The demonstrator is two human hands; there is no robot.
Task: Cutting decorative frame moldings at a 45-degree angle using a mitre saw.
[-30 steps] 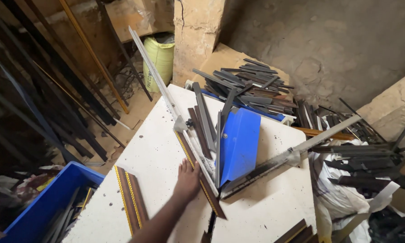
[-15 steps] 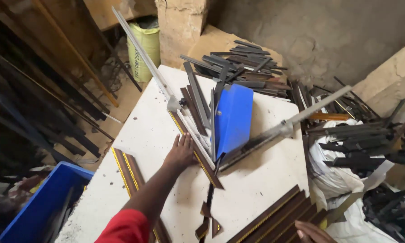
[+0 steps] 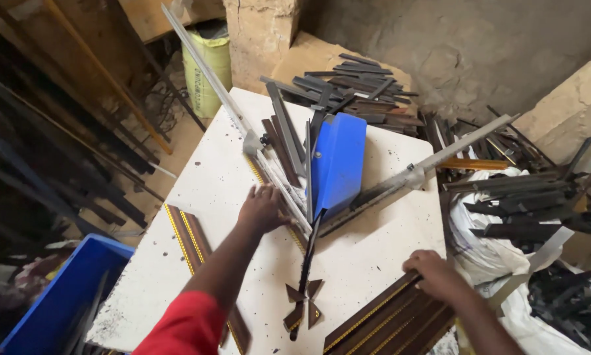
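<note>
Presently we find our left hand [image 3: 261,209] flat and open on the cutter [image 3: 308,190], our right hand [image 3: 433,273] gripping uncut mouldings [image 3: 387,322], with offcuts [image 3: 305,306] already lying by.

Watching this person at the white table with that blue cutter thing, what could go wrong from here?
The left hand rests against the metal guide rail right beside the blue guillotine cutter; fingers could stray toward its cutting edge.

The right hand presses on a stack of dark brown gold-edged moulding strips overhanging the edge of the white speckled table; they might slide off.

Small triangular dark offcuts lie loose near the front edge and could get knocked down.
</note>
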